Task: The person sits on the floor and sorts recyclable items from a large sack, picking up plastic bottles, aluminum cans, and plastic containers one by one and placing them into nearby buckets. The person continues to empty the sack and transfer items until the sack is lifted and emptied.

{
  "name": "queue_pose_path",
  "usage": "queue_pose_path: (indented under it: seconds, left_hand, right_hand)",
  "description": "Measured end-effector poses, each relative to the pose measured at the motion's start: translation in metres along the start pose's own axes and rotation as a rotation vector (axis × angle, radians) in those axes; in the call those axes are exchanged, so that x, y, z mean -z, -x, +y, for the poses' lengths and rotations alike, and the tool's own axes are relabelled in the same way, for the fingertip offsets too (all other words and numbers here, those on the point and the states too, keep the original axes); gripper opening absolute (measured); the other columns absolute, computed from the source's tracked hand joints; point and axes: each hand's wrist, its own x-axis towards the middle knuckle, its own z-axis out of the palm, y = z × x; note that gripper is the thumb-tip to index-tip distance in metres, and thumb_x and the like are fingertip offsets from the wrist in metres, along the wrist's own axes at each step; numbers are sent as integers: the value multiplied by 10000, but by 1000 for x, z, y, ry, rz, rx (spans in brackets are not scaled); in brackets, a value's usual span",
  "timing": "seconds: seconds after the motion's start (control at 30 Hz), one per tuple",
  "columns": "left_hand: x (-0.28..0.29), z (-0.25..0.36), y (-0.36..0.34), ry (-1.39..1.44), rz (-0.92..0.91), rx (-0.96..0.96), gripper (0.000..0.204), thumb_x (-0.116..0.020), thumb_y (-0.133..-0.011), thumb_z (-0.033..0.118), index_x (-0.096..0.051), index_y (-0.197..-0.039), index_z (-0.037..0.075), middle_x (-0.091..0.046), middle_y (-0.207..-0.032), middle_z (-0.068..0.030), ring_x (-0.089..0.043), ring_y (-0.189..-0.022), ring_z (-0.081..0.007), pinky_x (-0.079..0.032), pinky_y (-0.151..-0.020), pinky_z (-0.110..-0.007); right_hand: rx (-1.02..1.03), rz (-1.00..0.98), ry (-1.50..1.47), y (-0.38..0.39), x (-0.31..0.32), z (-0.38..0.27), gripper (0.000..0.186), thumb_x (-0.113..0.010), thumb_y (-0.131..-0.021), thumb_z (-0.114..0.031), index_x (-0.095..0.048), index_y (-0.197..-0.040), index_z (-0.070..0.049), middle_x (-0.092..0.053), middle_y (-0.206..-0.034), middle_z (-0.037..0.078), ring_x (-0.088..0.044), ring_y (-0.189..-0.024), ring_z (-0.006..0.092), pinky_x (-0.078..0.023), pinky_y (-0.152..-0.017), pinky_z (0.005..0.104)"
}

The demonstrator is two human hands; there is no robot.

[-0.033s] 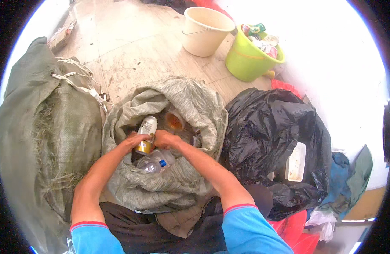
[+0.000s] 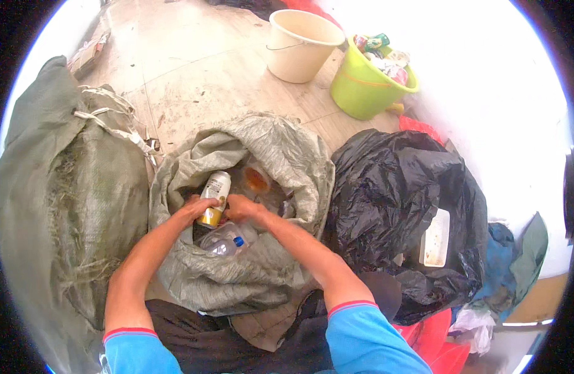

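Observation:
My left hand [image 2: 196,207] is wrapped round a white and yellow drink can [image 2: 216,192], held tilted over the mouth of a grey-green woven sack [image 2: 203,277]. Close beside the can, my right hand [image 2: 242,207] is closed, its fingertips turned inward; whatever they grip, if anything, is hidden. Inside the sack below my hands lies a clear plastic bottle [image 2: 219,244] with a blue cap. A clear container with orange-brown residue [image 2: 256,179] sits deeper in, beyond my right hand.
A full woven sack [image 2: 106,206] with a white tie stands at left. To the right, a black plastic bag [image 2: 386,206] holds a white tray [image 2: 435,238]. Farther off are a cream bucket [image 2: 299,59] and a lime-green bucket [image 2: 361,93] filled with cans and rubbish, near a white wall.

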Motion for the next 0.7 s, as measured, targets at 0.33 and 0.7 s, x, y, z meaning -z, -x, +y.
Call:
queue_pose_path:
  seconds: [0.33, 0.7]
  left_hand:
    - [8, 5, -17, 307, -175, -131, 505, -685, -704, 346, -654, -1054, -16, -687, -960, -108, -664, -785, -209, -510, -721, -316]
    - [-1, 113, 66, 551, -502, -202, 520, -626, -775, 272, -543, -1205, -10, -659, -1045, -148, -667, -880, -261, -531, -791, -366]
  right_hand:
    - [-160, -28, -679, -26, -7, 49, 495, -690, -789, -297, -589, -1059, 106, -654, -907, 180, -677, -741, 260, -595, -577, 364]
    - [-156, 213, -767, 87, 113, 7, 478, -668, -839, -343, -609, -1049, 82, -649, -870, 108, -645, -692, 169, -579, -541, 310]
